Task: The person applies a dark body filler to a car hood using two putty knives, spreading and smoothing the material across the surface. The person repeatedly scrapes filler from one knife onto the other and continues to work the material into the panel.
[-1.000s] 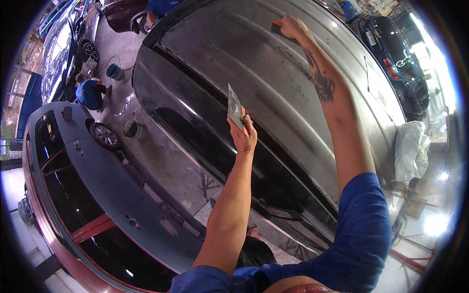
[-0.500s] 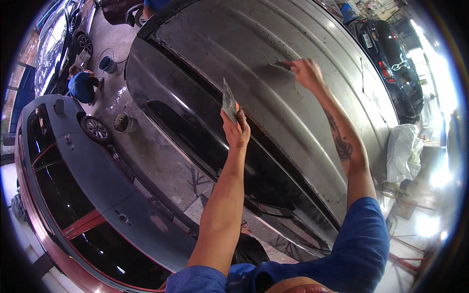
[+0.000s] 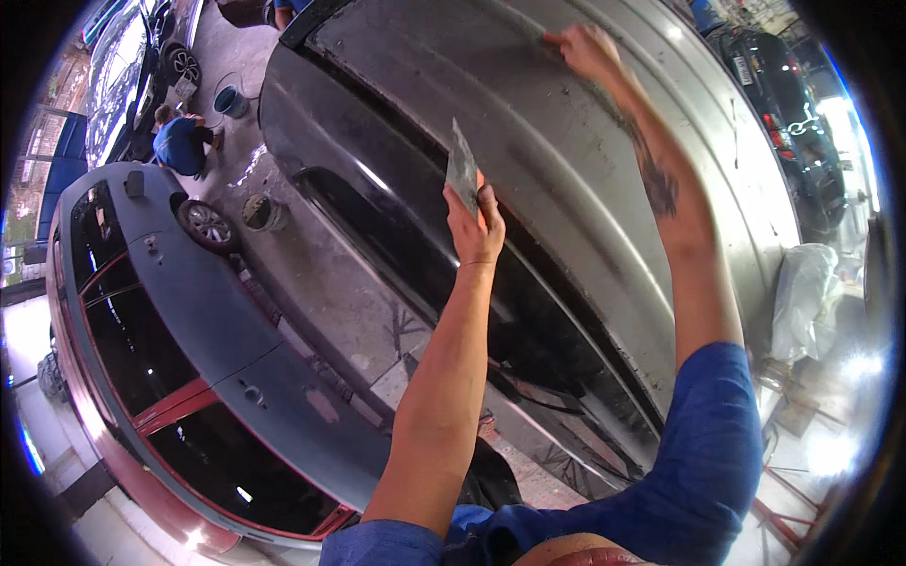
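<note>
In front of me stretches the ribbed grey metal roof [image 3: 566,198] of a large vehicle, with a dark groove along its near side. My left hand [image 3: 477,236] is closed around a putty knife [image 3: 461,170], held above the roof's near edge with its flat grey blade pointing up and away. Farther out, my right hand [image 3: 593,55] reaches over the far part of the roof. Its fingers are closed on a second, smaller scraper [image 3: 551,38]; only a reddish bit shows now, and its blade is hard to make out. Small specks and scratches mark the roof.
At left stands a grey-primed car [image 3: 189,283] with red window frames. Beyond it a person [image 3: 181,143] in blue crouches near a bucket [image 3: 229,102]; another bucket [image 3: 262,213] stands closer. A dark car [image 3: 788,123] and a white plastic bundle [image 3: 804,302] are at right.
My right hand has moved farther away across the roof with the scraper. My left hand still holds the putty knife in much the same pose. The whole view has shifted slightly.
</note>
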A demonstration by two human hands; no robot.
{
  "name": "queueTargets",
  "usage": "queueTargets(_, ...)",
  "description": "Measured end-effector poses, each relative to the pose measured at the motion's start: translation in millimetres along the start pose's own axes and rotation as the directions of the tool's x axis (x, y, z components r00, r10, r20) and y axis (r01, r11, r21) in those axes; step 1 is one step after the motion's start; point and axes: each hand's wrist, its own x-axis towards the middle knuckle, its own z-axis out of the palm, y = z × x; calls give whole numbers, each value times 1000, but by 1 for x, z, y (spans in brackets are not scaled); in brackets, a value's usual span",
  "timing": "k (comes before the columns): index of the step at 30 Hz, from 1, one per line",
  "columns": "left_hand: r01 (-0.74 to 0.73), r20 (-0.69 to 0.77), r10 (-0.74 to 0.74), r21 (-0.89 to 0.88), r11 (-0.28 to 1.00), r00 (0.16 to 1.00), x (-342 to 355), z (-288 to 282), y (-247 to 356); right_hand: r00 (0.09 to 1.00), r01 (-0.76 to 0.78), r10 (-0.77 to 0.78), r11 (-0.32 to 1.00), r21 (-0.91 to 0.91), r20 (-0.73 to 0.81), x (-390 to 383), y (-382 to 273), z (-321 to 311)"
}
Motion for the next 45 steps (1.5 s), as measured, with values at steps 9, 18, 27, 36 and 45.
queueTargets(9,39,20,-41,67,997,999,1,0,-1,991,-112,117,990,88,-61,5,9,-37)
queueTargets(18,-22,23,22,15,1000,999,1,1,-6,989,-89,88,996,-10,-119,31,-45,2)
queueTargets(27,-13,28,13,-12,1000,1000,-2,-1,2,984,-168,169,985,27,-58,-3,-17,-27)
queueTargets(36,25,30,-24,-16,1000,999,2,1,-2,1000,30,-31,999,-31,-7,-2,-25,-3)
queueTargets(45,16,11,-16,-14,1000,1000,0,0,0,984,75,-103,980,187,144,-219,-10,-41)
